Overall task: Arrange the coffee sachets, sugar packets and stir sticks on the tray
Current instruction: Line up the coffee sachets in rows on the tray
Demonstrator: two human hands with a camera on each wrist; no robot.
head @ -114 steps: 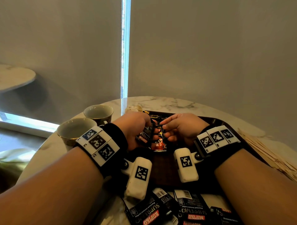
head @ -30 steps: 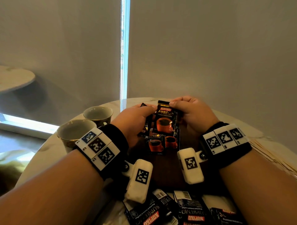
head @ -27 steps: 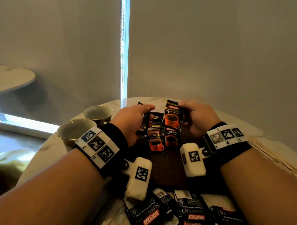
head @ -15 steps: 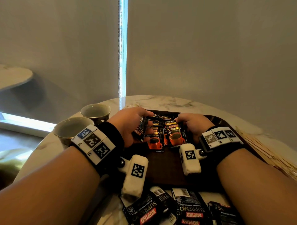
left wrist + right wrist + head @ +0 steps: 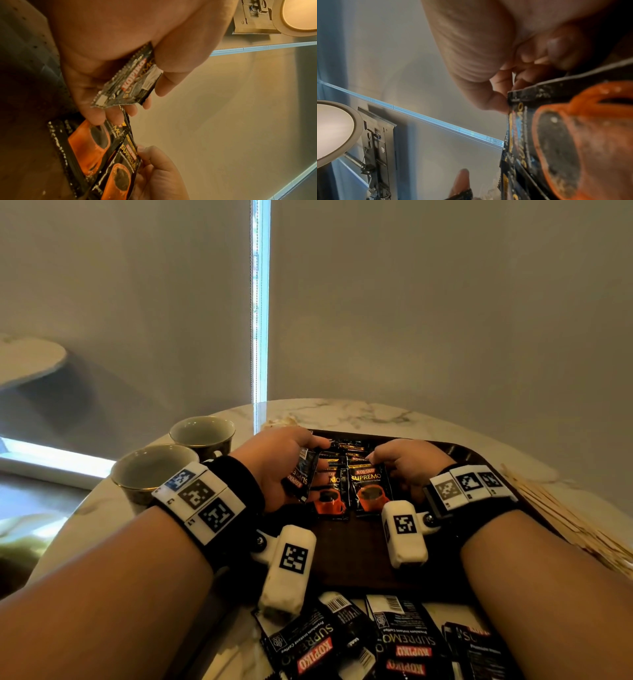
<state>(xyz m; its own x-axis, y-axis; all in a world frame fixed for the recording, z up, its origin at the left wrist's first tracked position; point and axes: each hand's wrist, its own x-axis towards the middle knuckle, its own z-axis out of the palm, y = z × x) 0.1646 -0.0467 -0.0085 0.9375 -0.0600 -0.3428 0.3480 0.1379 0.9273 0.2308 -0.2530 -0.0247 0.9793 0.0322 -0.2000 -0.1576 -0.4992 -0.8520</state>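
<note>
Marble surface (image 5: 359, 414) carries a dark tray (image 5: 349, 546); left hand (image 5: 281, 463) grips one coffee sachet (image 5: 299, 477), right hand (image 5: 407, 463) pinches the far edge of another sachet (image 5: 368, 487) lying on the tray.

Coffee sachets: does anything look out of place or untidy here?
Yes. Several coffee sachets lie in a loose, overlapping pile on the table, off the near edge of the tray, printed at mixed angles. On the tray, sachets lie in neat rows.

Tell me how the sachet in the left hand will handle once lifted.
The sachet is probably light: the left hand holds it between thumb and fingers alone. Its thin foil looks creased, so it likely flexes. The glossy surface may slide on the sachets on the tray.
</note>
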